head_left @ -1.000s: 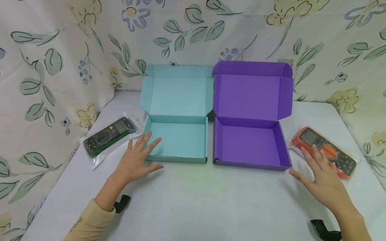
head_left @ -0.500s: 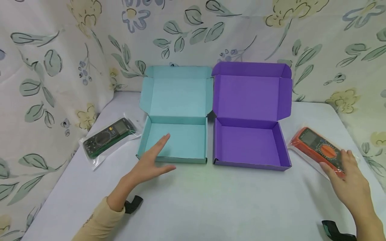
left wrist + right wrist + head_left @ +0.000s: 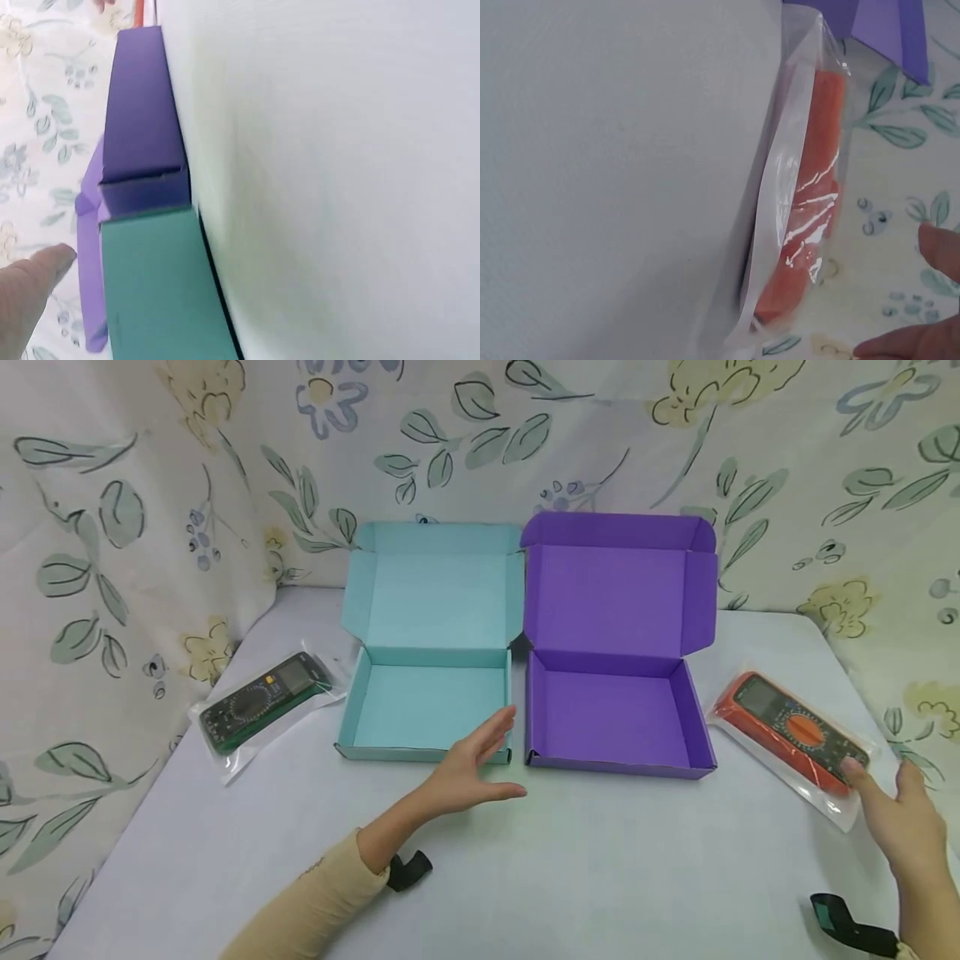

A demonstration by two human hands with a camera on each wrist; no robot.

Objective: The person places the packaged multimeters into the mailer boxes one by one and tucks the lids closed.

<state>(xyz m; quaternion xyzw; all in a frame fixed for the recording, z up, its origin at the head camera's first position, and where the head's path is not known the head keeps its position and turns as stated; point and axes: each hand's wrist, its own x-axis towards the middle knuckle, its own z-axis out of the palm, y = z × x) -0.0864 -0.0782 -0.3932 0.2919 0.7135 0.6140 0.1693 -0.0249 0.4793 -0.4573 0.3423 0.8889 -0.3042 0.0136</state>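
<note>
My left hand [image 3: 465, 777] hovers at the front right corner of an open teal cardboard box [image 3: 423, 753], fingers extended and thumb apart, holding nothing. Beside that box stands an open purple cardboard box [image 3: 618, 767]. At the right, my right hand [image 3: 903, 818] is by the near end of an orange multimeter [image 3: 795, 735] in a clear plastic bag. Its thumb overlaps the meter in the head view, but in the right wrist view the fingers [image 3: 941, 251] are apart from the bagged meter. Neither box has anything inside.
A dark green and black multimeter [image 3: 262, 702] in a clear bag lies left of the teal box. Both box lids stand raised at the back. A floral cloth [image 3: 450, 435] hangs behind and around the white table [image 3: 600, 860].
My left hand has moved right, from the teal box's left side to its front right corner. My right hand has shifted right along the orange multimeter to its near end.
</note>
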